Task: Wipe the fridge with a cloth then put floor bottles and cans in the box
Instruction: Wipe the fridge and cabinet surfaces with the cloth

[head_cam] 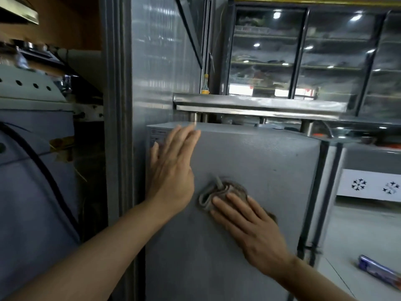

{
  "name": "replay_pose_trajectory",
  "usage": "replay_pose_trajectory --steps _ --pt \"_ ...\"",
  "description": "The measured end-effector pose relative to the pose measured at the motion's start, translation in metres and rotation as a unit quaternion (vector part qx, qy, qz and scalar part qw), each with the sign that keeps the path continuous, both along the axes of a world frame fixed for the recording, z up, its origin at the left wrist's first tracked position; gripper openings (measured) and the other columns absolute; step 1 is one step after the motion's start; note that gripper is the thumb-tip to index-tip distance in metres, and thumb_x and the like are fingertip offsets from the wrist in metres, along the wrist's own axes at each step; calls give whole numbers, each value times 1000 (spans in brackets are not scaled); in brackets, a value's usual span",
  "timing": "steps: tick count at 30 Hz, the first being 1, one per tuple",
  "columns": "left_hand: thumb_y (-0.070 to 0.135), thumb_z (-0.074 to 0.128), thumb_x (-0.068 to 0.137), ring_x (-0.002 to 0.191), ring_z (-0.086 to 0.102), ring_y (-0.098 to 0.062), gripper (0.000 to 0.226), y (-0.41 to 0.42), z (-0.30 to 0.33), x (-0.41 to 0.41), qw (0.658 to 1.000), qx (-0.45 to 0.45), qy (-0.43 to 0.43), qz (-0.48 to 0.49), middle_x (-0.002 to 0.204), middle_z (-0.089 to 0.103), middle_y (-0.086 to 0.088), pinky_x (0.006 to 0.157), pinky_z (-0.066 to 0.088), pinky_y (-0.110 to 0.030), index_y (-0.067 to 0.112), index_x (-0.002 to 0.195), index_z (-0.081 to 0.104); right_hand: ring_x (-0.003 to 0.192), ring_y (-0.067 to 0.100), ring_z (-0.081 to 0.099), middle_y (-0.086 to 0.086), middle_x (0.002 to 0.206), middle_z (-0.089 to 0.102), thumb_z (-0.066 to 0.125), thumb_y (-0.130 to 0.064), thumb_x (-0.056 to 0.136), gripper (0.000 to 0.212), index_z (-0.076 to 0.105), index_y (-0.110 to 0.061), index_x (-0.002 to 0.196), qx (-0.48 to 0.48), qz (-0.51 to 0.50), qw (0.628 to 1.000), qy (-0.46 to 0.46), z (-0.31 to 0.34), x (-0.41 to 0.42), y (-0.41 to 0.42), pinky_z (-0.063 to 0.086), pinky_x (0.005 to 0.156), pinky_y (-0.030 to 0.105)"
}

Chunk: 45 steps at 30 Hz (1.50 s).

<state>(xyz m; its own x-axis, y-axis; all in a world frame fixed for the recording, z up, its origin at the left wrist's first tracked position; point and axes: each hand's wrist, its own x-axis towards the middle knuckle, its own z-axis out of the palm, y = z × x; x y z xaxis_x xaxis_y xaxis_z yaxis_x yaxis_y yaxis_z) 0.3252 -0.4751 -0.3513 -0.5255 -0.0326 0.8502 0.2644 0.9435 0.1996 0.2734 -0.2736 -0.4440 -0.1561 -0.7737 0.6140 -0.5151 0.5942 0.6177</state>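
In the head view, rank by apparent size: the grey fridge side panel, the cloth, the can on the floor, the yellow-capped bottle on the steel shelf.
1. fridge panel
2. cloth, partly hidden under the right hand
3. can, cropped at the frame edge
4. bottle, farther away, so unsure against the can

Grey fridge (249, 170), grey-brown striped cloth (217, 190), blue-purple can (377, 270).

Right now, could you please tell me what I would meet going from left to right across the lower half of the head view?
Black cable → grey upright frame → left hand flat on the fridge → cloth → right hand pressing it → can on the floor.
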Motion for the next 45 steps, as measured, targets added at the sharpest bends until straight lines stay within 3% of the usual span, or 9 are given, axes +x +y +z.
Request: replay_pose_trajectory --steps 2,5,7,9,14,21,29,38,45 --pt "-3 54 77 143 15 -17 72 5 3 1 1000 5 5 16 152 28 1 113 13 -52 18 142 33 143 20 14 -4 154 21 39 -21 84 63 28 -22 146 -42 2 999 7 25 -3 5 10 115 38" --pt "3 60 76 139 25 -24 66 13 10 1 999 -9 16 48 144 38 -5 110 18 -56 13 138 39 143 27 16 3 153 21 37 -20 88 58 28 -18 146 -217 5 976 19 79 -14 7 15 115 45" --pt "6 60 79 139 23 -23 66 24 13 -3 999 -32 11 43 145 37 -4 112 13 -57 15 140 37 143 31 14 6 154 19 36 -18 91 56 29 -15 146 -277 2 961 29 91 -20 8 17 115 49" --pt "9 58 82 141 19 -20 66 41 15 -7 998 -59 7 26 149 32 0 112 4 -55 19 143 33 144 33 12 8 154 19 34 -16 92 54 31 -12 145 -291 0 956 35 67 -20 10 14 115 50" --pt "20 63 78 137 27 -26 66 72 12 -18 998 -48 24 34 143 39 -6 108 13 -59 24 139 39 145 32 6 6 158 9 35 -11 81 64 24 -12 144 -248 -51 968 -1 -31 -6 38 12 116 47" --pt "33 65 77 125 36 -37 62 84 15 -31 994 -73 50 66 131 43 -19 104 17 -60 21 135 44 142 36 10 17 153 14 50 -12 89 62 26 -3 146 -409 -94 907 39 71 -19 38 3 116 47" --pt "27 66 77 139 21 -29 73 112 3 -39 996 -75 49 28 145 33 -13 104 12 -66 25 142 33 145 34 4 15 155 5 45 -11 84 66 18 -1 144 -357 -66 932 -10 -33 -13 58 13 116 49" --pt "31 55 78 144 2 -26 79 114 -22 -43 989 -134 50 30 157 7 -11 102 9 -70 22 147 18 139 42 17 28 147 28 33 -10 95 47 38 7 138 -452 -16 888 84 76 -30 60 12 117 47" --pt "29 63 76 143 5 -27 83 100 -77 -37 983 -176 38 37 157 7 -11 101 12 -69 22 147 20 142 44 6 19 155 8 51 -9 84 65 25 6 142 -383 -41 923 10 -66 -26 70 14 115 53"
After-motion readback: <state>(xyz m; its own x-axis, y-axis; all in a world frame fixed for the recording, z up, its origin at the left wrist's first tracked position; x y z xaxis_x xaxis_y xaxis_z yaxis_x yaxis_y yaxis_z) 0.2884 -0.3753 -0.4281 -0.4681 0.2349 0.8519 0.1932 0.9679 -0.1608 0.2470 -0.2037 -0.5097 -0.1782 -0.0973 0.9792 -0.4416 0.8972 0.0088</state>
